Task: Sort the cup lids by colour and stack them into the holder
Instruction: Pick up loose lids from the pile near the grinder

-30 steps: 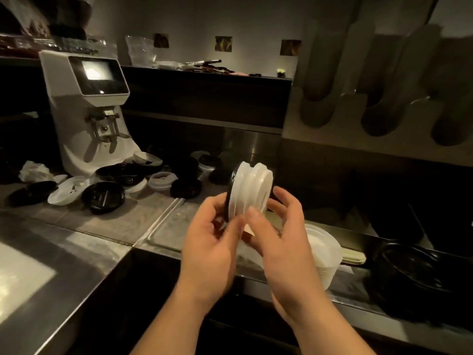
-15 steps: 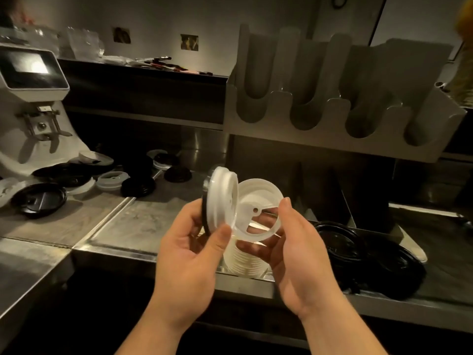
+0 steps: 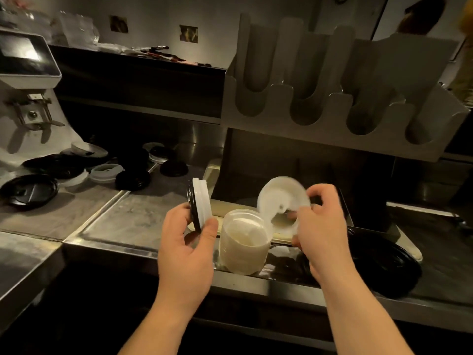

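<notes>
Left hand: my left hand [image 3: 186,249] is curled round a short stack of lids [image 3: 202,203], held on edge above the desk [image 3: 133,221]. The white ones face right, with one black lid at the back. The thumb presses on the near rim.

Right hand: my right hand [image 3: 323,234] pinches a single white lid [image 3: 280,198] by its rim, tilted with the hollow side toward me. The fingers [image 3: 321,194] bend over its upper right edge. Motion blur smears the grip, so I cannot say which of them do the holding.

Lid position: the single white lid hangs just above and to the right of a pile of white lids [image 3: 243,244]. Its lower edge looks to be touching the pile's top rim, though the blur leaves me unsure.

White pile: it stands upright on the desk between my two hands, near the front edge.

Holder: the grey holder [image 3: 332,139] stands raised behind my hands, with a row of rounded slots across its front.

Black lids: a dark pile of black lids [image 3: 384,265] lies on the desk just right of my right wrist.

Loose lids: black and white loose lids [image 3: 106,172] lie mixed on the desk at the far left, in front of a white grinder [image 3: 25,103] — well apart from my hands.
</notes>
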`<state>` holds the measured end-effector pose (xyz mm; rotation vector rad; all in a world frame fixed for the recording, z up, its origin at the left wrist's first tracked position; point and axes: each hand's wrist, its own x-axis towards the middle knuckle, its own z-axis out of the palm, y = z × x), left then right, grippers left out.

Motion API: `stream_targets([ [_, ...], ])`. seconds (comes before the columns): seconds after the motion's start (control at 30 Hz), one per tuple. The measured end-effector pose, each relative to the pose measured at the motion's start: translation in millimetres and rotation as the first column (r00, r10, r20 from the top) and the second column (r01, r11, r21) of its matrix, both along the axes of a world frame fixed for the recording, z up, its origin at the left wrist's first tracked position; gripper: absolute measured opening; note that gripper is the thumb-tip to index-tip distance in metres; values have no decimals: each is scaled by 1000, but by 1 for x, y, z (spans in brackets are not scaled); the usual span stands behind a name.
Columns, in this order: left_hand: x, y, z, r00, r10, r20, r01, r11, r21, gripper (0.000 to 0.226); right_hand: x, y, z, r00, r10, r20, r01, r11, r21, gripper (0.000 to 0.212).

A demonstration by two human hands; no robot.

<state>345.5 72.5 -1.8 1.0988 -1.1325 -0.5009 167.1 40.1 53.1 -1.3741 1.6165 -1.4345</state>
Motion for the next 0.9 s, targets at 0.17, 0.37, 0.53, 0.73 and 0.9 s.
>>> stream_targets([
  [0.17,-6,-7,-11,999,25,20,-25,1000,-7,45,10,-6,-7,976,104,-191,-79,988,136,48],
  [0.37,-11,-10,-18,1000,-3,18,3,1000,-12,34,17,-3,-10,907,205,-367,-115,961,253,33],
  [0.53,-10,-11,-21,999,3,34,-3,1000,-12,31,0,1,-9,808,277,-520,-256,960,113,17],
  [0.73,-12,-12,-26,1000,-9,15,9,1000,-7,30,-3,5,-17,690,431,-581,-397,897,193,12],
  [0.9,-14,-13,-33,999,27,30,-27,1000,-1,30,11,7,-20,717,420,-557,-401,901,163,28],
])
